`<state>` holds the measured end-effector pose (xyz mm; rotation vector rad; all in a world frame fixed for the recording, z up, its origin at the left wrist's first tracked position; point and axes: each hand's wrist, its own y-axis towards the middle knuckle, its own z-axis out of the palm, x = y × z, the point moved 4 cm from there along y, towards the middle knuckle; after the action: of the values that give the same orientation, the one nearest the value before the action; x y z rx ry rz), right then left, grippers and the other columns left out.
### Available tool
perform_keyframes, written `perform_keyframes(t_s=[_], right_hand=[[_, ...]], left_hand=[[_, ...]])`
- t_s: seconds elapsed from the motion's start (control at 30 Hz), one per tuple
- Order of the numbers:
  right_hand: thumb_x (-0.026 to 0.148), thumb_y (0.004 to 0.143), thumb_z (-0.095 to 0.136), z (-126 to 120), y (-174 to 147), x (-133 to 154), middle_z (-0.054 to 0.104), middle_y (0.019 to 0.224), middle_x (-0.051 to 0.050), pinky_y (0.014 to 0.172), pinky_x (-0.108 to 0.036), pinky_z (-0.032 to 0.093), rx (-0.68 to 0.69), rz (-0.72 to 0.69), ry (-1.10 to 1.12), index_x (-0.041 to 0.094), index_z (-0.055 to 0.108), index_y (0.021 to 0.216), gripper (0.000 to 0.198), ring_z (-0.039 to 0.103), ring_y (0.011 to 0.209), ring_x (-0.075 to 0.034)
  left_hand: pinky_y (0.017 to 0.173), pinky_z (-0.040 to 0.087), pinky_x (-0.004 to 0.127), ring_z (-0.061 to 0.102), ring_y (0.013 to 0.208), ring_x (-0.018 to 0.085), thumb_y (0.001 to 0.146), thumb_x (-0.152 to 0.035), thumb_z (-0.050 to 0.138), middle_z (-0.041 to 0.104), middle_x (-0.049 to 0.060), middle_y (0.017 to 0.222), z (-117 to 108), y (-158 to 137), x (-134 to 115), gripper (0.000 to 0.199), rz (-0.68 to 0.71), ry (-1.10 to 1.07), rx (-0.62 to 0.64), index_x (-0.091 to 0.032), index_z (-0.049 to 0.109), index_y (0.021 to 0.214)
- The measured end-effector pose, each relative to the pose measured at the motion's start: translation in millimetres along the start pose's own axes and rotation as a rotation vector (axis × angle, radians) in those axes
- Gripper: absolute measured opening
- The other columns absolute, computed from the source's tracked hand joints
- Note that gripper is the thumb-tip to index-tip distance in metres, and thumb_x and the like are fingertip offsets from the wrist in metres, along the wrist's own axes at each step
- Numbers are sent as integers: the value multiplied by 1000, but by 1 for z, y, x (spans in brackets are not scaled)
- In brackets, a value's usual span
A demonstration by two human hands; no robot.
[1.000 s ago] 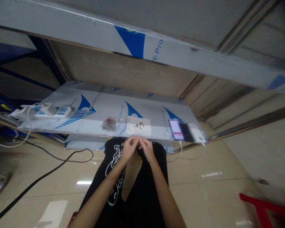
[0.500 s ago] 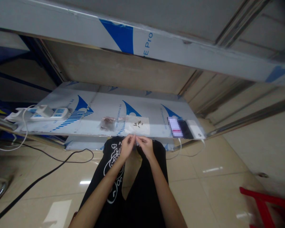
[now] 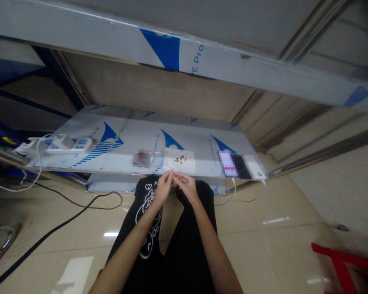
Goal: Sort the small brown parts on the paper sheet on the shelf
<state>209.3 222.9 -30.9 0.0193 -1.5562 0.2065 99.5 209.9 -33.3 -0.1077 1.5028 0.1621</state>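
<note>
My left hand (image 3: 164, 185) and my right hand (image 3: 186, 186) meet at the front edge of the film-covered shelf (image 3: 135, 134), above my knees. Their fingertips are pinched together; whatever sits between them is too small to make out. Just beyond them on the shelf lies a white sheet (image 3: 187, 163) with several small dark pieces (image 3: 180, 159) on it. Left of the sheet is a clear plastic bag (image 3: 142, 158) with dark contents I cannot identify.
A phone (image 3: 228, 163) and a white power bank (image 3: 254, 166) with cables lie at the shelf's right. On the left sits a power strip (image 3: 84, 145) with plugs. A metal beam (image 3: 110, 45) crosses above. A red stool (image 3: 340, 257) stands at lower right.
The view has shifted slightly, so the shelf's things appear a little further right. Both hands stay together at the shelf edge, with only small finger movement.
</note>
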Motion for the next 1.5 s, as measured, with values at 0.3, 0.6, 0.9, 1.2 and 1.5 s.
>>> perform_keyframes(t_s=[0.3,0.6,0.9,1.2,1.5], right_hand=[[36,62,68,-3,0,-4,68,72,-4,40,-18,42,34,56,0,15,67,92,37,61,60,-15],[36,61,69,-1,1,-6,69,79,-7,42,-19,46,33,79,-3,14,68,92,38,63,63,-16],[36,62,67,-2,4,-10,68,70,-7,40,-20,45,19,53,-8,13,69,88,34,61,55,-14],[36,66,64,0,4,-12,66,68,-3,40,-20,45,70,-11,-37,16,69,84,27,58,53,-12],[38,66,63,0,3,-8,65,61,-3,39,-20,43,18,-22,-76,14,69,78,27,56,48,-12]], left_hand=[[56,34,20,44,55,9,80,-42,45,45,-5,54,-1,0,-2,33,-14,-33,18,-16,49,60],[54,33,19,42,53,8,81,-39,46,42,-6,54,-2,0,-2,29,3,16,-4,-16,47,62],[56,35,20,44,54,8,82,-37,45,45,-5,56,-1,-1,-1,26,18,18,13,-17,48,66],[54,35,19,43,52,8,80,-37,49,44,-5,54,-1,-1,1,25,11,5,-1,-17,47,64],[57,36,20,45,55,9,83,-36,42,46,-5,57,-2,-2,3,25,53,116,0,-17,48,67]])
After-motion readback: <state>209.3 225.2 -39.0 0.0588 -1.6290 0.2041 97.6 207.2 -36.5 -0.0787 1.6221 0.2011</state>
